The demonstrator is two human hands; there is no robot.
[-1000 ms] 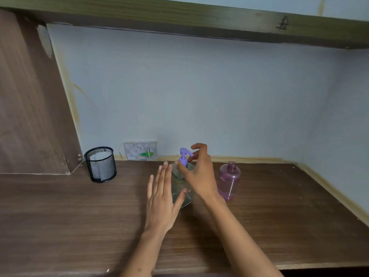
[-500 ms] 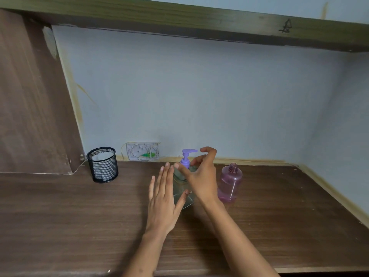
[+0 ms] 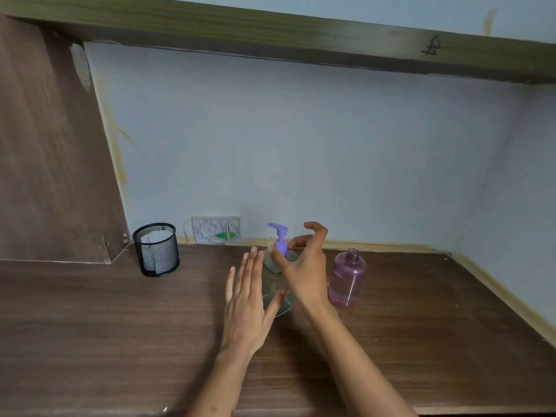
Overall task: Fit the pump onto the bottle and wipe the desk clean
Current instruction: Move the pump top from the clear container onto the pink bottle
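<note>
One pump (image 3: 280,239) sits on the clear bottle (image 3: 275,284); two bottles stand on the table (image 3: 421,326). Right hand (image 3: 305,273) pinches the pump collar. Left hand (image 3: 249,299) lies flat against the bottle, fingers straight.

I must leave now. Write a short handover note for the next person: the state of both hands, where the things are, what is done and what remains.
Left hand: open, fingers straight, steadying the side of the clear bottle.
Right hand: thumb and a finger pinch the collar of the purple pump.
The pump stands upright in the clear bottle's neck, mid-desk. Whether it is fully tightened cannot be told.
A pink bottle stands to the right with no cap.
Left to do: finish tightening the pump and wipe the desk. White material in the black mesh cup may serve for wiping.
</note>
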